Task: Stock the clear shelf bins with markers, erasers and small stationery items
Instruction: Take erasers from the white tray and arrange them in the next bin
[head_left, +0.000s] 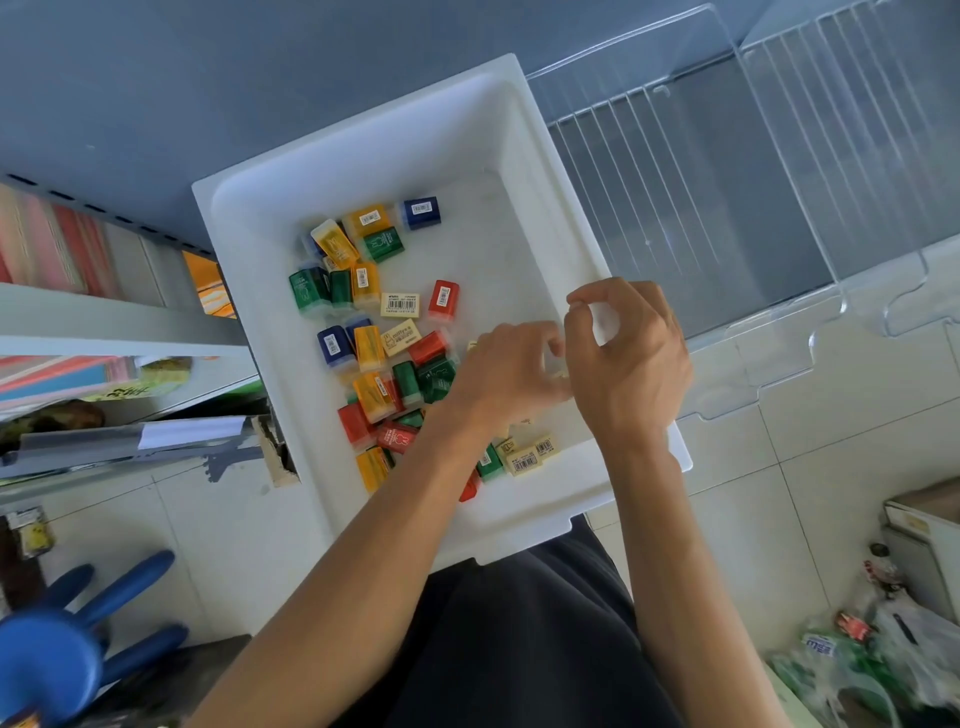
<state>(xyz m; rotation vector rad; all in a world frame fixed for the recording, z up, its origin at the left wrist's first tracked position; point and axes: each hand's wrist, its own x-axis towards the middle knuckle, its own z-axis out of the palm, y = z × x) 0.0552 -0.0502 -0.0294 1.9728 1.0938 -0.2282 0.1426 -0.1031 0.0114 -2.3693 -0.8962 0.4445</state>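
Left hand (511, 364) and right hand (631, 358) curl, but I cannot tell whether they grip anything. Many erasers (400, 304) left of them wait in the tray (363, 156); the clear bins (727, 182) beyond look unstocked.

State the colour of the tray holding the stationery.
The tray is white; head view.

Bare white floor shows at the far end of the tray (363, 156) and down its right side, so a hand can drop in from above there, while the scattered erasers (374, 322) crowd the left and middle down to the near wall. Both arms cross the near rim, left hand (509, 369) and right hand (628, 358) bunched together over the near right corner. Right of the tray the clear bin (701, 182) lies open-topped, its upright divider (787, 171) splitting the space; a shelf edge (119, 322) runs along the left.
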